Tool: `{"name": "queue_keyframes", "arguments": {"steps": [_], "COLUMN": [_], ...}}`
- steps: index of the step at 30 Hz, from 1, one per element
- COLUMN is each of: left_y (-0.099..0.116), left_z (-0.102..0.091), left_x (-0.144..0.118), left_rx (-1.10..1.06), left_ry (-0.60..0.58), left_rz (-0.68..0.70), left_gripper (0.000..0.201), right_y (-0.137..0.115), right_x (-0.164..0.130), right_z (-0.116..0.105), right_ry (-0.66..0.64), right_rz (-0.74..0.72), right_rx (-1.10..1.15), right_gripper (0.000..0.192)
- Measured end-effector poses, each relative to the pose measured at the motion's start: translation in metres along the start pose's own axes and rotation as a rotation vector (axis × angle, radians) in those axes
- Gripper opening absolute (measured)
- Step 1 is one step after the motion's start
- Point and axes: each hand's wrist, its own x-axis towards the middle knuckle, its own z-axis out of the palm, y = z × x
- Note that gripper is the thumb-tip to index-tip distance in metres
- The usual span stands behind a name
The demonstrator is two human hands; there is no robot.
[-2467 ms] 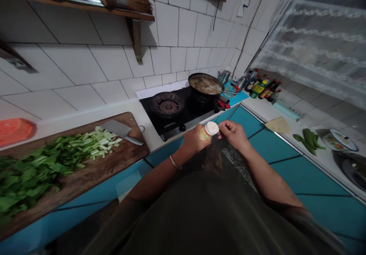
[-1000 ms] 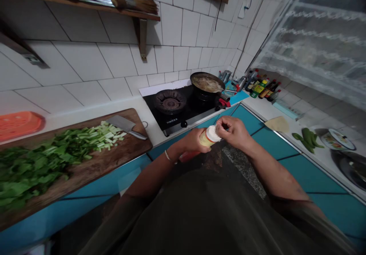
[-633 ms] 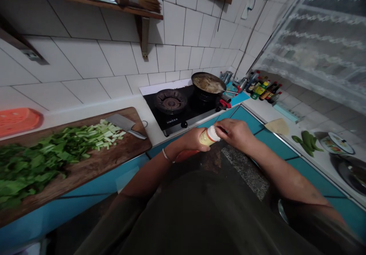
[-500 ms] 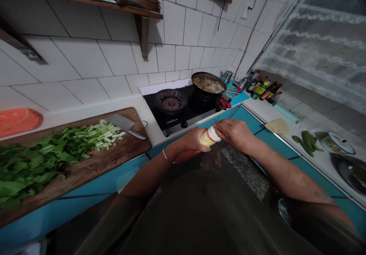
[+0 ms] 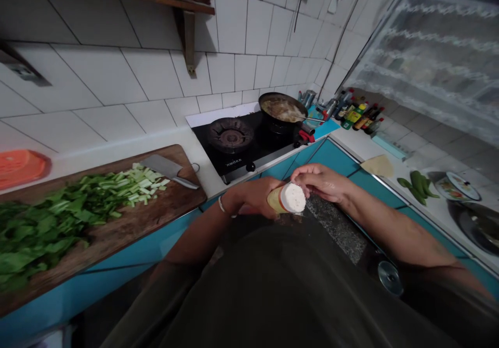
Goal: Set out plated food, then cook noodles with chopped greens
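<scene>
My left hand (image 5: 259, 196) is wrapped round a seasoning bottle (image 5: 276, 201) with a yellow and orange label, held tilted in front of my body. Its white round cap (image 5: 294, 198) faces up toward me and looks speckled. The fingers of my right hand (image 5: 317, 182) are bent, with thumb and fingertips pinched at the far right edge of that cap. Part of the bottle's body is hidden behind my left hand and wrist.
Ahead is a gas stove (image 5: 241, 163) with a bare burner (image 5: 231, 134) and a wok of bubbling food (image 5: 281, 110). Left, a cutting board (image 5: 132, 218) bears chopped greens (image 5: 50, 228) and a cleaver (image 5: 166, 167). Right, sauce bottles (image 5: 354, 115) and green peppers (image 5: 418, 185) sit on the counter.
The bottle has turned so its white cap faces me more squarely. My right hand has shifted from covering the cap to pinching at its edge. The camera view has moved slightly.
</scene>
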Motion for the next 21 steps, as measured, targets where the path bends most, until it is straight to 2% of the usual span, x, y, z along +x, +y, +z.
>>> {"name": "queue_keyframes", "arguments": {"steps": [3, 6, 9, 13, 15, 17, 19, 21], "left_y": [-0.004, -0.011, -0.019, -0.029, -0.031, -0.031, -0.030, -0.028], "left_z": [0.002, 0.009, 0.018, 0.026, 0.028, 0.026, 0.021, 0.012], "left_x": [0.003, 0.008, 0.013, 0.024, 0.032, 0.040, 0.048, 0.054], "left_rx": [-0.064, -0.156, -0.321, -0.504, -0.587, -0.683, -0.758, -0.813], "left_ry": [0.039, 0.189, 0.306, 0.411, 0.456, 0.524, 0.622, 0.715], "left_rz": [0.017, 0.042, 0.046, 0.006, -0.011, 0.000, 0.032, 0.057], "left_gripper": [0.043, 0.038, 0.030, 0.037, 0.044, 0.054, 0.060, 0.062], "right_y": [0.005, 0.014, 0.030, 0.055, 0.070, 0.088, 0.110, 0.133], "right_x": [0.009, 0.018, 0.028, 0.047, 0.056, 0.060, 0.056, 0.042], "right_z": [-0.003, -0.004, 0.000, 0.007, 0.010, 0.015, 0.023, 0.035], "right_ry": [-0.043, 0.026, 0.197, 0.492, 0.605, 0.668, 0.650, 0.557], "right_rz": [0.003, -0.155, -0.342, -0.477, -0.461, -0.391, -0.331, -0.349], "right_rx": [0.045, -0.096, -0.167, -0.180, -0.136, -0.002, 0.119, 0.115], "right_gripper": [0.034, 0.040, 0.042, 0.040, 0.043, 0.050, 0.057, 0.062]}}
